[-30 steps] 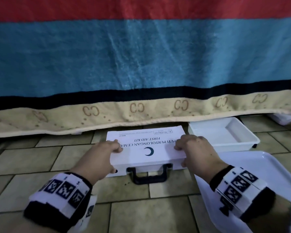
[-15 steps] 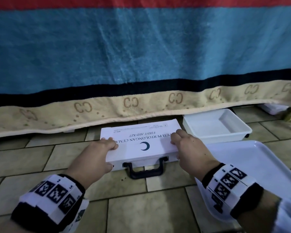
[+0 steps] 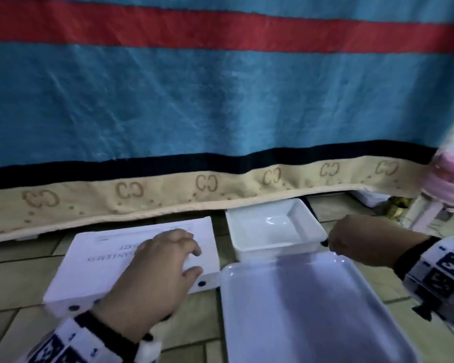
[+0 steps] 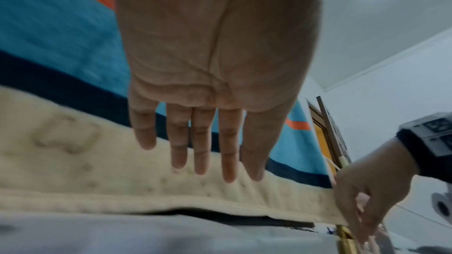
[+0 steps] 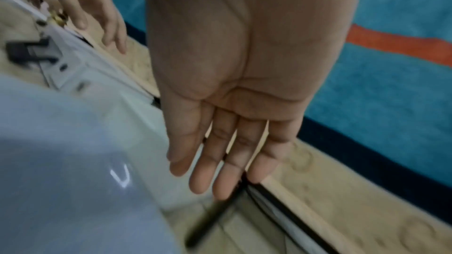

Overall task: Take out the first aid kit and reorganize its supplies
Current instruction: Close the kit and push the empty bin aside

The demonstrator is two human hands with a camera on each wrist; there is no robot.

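Observation:
The white first aid kit (image 3: 97, 265) lies flat on the tiled floor just in front of the hanging blanket, its lid text upside down to me. My left hand (image 3: 194, 259) is over the right half of the lid; in the left wrist view its fingers (image 4: 203, 161) are straight and hold nothing, above the kit's white top (image 4: 146, 235). My right hand (image 3: 351, 238) is at the right corner of the small white tray (image 3: 273, 231), with its fingers (image 5: 220, 171) straight and empty. The kit's black handle (image 5: 29, 51) shows in the right wrist view.
A large flat white tray (image 3: 312, 310) lies on the floor right of the kit, under my right forearm. The striped blanket (image 3: 220, 100) hangs down to the floor behind. At far right are a pink bundle (image 3: 451, 179) and a white box (image 3: 370, 197).
Both hands have let go of the kit's sides. The left hand now lies over the lid, the right has swung right past the small tray. The view has panned right.

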